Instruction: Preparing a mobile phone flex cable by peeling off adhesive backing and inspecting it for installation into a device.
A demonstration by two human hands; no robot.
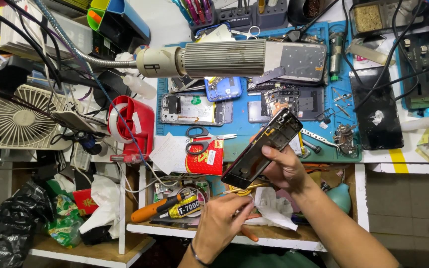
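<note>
Right hand: your right hand (285,168) grips the lower end of a dark phone frame (263,148), fingers curled around its edge, thumb across the near side.
Phone frame: held tilted, top end pointing up and away over the blue work mat (244,130), bottom end toward your left hand.
Left hand: your left hand (223,222) is partly closed, fingertips pinched on something thin, possibly a yellow-handled tool (242,189); the view is too cluttered to be sure.
Under the hands: a crumpled white tissue (274,208) lies on the open drawer, just beside both hands.
Left of the hands: a glue tube (184,207) and an orange-handled screwdriver (156,209) lie side by side in the drawer.
On the mat: scissors (199,139) with black handles, and an opened phone (192,108) behind them.
Farther out: a red tape dispenser (130,126) and a small white fan (13,119) at left; a lamp head (209,59) hangs over the mat.
</note>
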